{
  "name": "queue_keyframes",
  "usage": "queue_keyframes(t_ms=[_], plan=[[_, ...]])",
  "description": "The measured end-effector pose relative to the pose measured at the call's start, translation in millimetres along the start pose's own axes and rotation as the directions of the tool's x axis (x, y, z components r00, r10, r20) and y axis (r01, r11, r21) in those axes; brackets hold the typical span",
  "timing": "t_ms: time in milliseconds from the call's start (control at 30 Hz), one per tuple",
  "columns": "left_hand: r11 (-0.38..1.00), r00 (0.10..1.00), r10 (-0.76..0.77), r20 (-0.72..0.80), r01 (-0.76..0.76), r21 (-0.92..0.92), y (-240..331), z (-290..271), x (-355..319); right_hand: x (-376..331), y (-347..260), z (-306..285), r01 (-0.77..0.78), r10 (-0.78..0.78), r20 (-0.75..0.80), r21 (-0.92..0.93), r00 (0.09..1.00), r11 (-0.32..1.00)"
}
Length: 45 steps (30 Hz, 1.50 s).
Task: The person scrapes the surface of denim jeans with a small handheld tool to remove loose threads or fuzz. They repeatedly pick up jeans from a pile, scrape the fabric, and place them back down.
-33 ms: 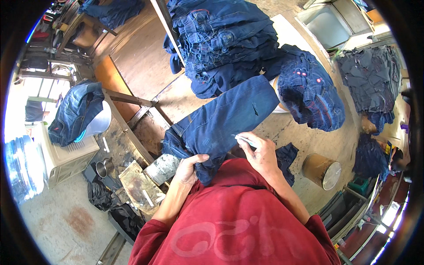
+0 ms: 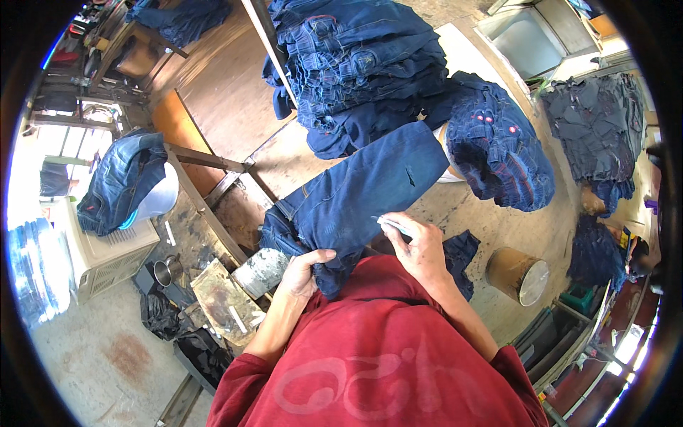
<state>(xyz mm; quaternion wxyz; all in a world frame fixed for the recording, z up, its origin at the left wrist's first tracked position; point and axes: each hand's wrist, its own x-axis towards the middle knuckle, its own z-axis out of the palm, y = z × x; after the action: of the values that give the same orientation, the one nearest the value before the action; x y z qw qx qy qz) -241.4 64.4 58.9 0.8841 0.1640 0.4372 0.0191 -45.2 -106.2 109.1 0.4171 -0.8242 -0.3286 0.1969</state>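
Note:
A dark blue jeans leg (image 2: 356, 185) stretches slantwise in front of me, its far end up to the right, with a small dark slit in the cloth near that end. At its near lower edge, my left hand (image 2: 302, 274) is closed on the denim, thumb on top. My right hand (image 2: 420, 245) pinches a thin pale piece (image 2: 395, 226) whose tip is at the right edge of the leg. I cannot make out what kind of piece it is. A faint lighter scuffed patch shows on the denim left of that tip.
Beyond the leg rises a tall pile of folded jeans (image 2: 363, 64); more jeans (image 2: 498, 142) drape at its right. A round drum (image 2: 518, 276) stands right. At left are a stained board (image 2: 228, 302) with white sticks, a metal cup (image 2: 168, 270) and a beige appliance (image 2: 107, 245).

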Motion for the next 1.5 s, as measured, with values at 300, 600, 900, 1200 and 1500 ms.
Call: queue_keyframes(t_ms=[300, 600, 900, 1200, 1500], plan=[[0.969, 0.995, -0.061, -0.074, 0.077, 0.233, 26, -3, -14, -1, -45, 17, 0.322, -0.317, 0.063, -0.277, 0.946, 0.906], [0.978, 0.998, -0.052, -0.036, 0.058, 0.198, 17, -16, -14, 2, -52, 10, 0.252, -0.217, 0.149, -0.288, 0.965, 0.924], [0.977, 0.998, -0.063, 0.008, 0.059, 0.207, 22, -14, -14, 9, -52, 7, 0.307, -0.202, 0.276, -0.417, 0.94, 0.855], [0.993, 0.996, 0.067, 0.052, -0.071, 0.091, 12, -12, -17, 25, -63, 23, 0.362, -0.336, 0.145, -0.239, 0.931, 0.901], [0.99, 0.992, 0.09, 0.088, -0.098, 0.097, 10, -11, -17, 27, -67, 24, 0.448, -0.384, 0.232, -0.438, 0.894, 0.779]])
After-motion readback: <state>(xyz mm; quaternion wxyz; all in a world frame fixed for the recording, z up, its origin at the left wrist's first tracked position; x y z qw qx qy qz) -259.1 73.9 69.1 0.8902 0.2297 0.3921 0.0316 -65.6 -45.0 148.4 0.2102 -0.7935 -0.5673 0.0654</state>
